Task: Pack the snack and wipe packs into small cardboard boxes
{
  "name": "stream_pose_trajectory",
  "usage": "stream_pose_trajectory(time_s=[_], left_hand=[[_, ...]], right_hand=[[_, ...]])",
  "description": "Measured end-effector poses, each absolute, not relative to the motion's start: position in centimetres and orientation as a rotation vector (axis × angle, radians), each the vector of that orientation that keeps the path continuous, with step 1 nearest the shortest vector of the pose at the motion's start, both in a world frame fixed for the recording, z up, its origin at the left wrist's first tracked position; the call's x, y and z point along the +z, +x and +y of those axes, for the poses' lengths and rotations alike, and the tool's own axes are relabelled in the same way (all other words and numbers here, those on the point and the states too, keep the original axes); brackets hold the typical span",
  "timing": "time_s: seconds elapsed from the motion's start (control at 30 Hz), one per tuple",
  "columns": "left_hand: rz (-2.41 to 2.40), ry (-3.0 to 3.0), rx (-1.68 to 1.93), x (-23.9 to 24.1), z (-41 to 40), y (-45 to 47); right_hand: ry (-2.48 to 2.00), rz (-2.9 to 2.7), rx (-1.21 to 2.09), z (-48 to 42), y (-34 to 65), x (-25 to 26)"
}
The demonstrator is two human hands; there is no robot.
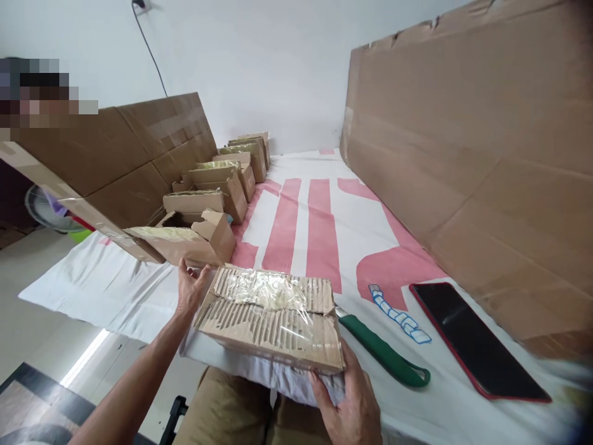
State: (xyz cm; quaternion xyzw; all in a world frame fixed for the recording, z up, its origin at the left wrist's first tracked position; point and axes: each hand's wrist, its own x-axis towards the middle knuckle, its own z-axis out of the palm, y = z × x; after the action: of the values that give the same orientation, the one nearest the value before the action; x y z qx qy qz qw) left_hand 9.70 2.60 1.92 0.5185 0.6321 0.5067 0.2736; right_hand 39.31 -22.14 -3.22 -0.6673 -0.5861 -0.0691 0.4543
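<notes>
A small cardboard box (273, 321), its ridged top patched with clear tape, sits at the table's front edge before me. My right hand (347, 398) grips its near right corner, thumb on the front side. At its left end is my left hand (189, 289), fingers apart, close to an open cardboard box (185, 244) just beyond; whether it touches either box I cannot tell. A green-handled knife (382, 349) lies right of the taped box, most of its blade hidden.
Several open cardboard boxes (236, 194) line the left side, beside a cardboard panel (152, 142). Another tall panel (463, 167) stands at right. A phone in a red case (479, 340) rests on the pink-and-white cloth (319, 228). Behind the left panel is a person, partly visible.
</notes>
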Motion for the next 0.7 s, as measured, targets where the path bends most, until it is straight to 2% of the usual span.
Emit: stream_pose_trajectory(time_s=[0.1,0.33,0.7], left_hand=[[1.663,1.239,1.358,2.3,-1.4,9.6],[1.093,1.091,1.241,4.6,-11.2,10.7],[1.159,1.156,1.360,5.6,-12.6,12.7]], right_hand=[[-1.650,-1.430,-0.143,-22.1,39.3,-2.9],[-1.679,-1.404,-0.038,-22.1,39.6,-3.4],[-1.665,-1.511,0.087,-22.3,37.7,-0.9]])
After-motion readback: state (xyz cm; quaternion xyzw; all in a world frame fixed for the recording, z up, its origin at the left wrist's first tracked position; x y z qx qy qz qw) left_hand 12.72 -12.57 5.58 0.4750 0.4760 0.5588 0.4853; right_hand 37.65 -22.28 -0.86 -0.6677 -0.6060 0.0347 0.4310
